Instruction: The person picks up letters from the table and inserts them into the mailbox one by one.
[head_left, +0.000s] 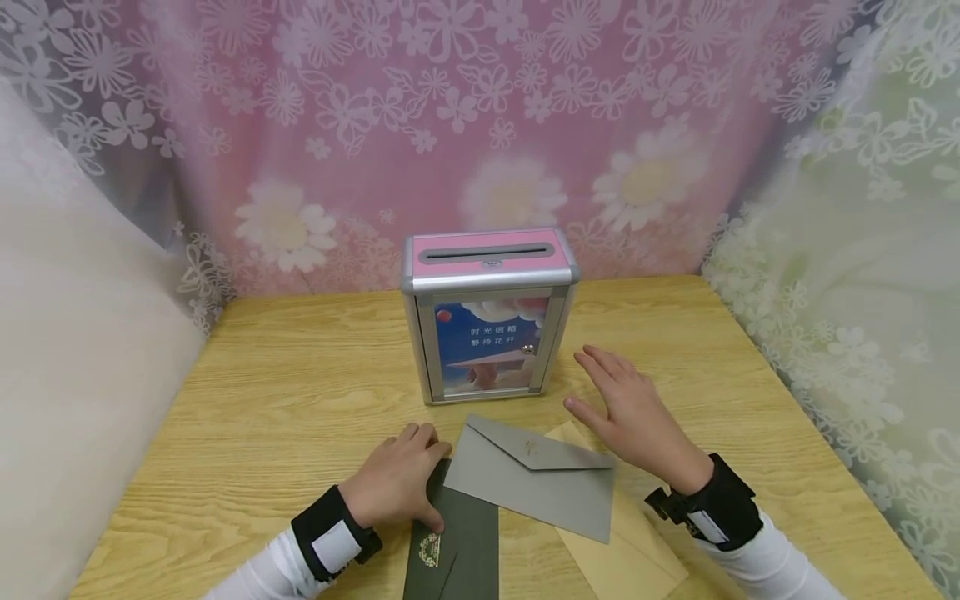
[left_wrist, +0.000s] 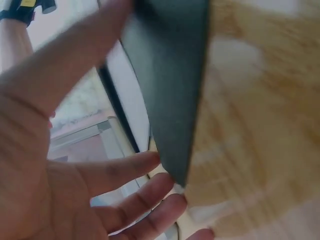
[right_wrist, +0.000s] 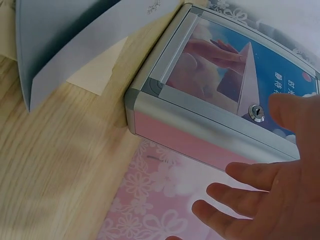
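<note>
My left hand (head_left: pixel 396 477) is at the left edge of a dark grey-green envelope (head_left: pixel 472 546) with a gold emblem. Its thumb rests on that envelope, and its spread fingertips (left_wrist: pixel 165 182) are right at the far corner. A grey envelope (head_left: pixel 551 492) with a pointed flap lies partly over the dark one and over a cream envelope (head_left: pixel 633 554). My right hand (head_left: pixel 633 412) hovers with fingers extended and nothing in it, right of the grey envelope. Behind the envelopes stands a pink and silver letter box (head_left: pixel 491 329), close to the right fingers in the right wrist view.
On top of the letter box is a narrow slot (head_left: pixel 487 252); its front door has a picture and a round lock (right_wrist: pixel 256 113). The wood-grain table (head_left: pixel 300 383) meets a pink floral curtain (head_left: pixel 420 150) at the back and pale curtains at both sides.
</note>
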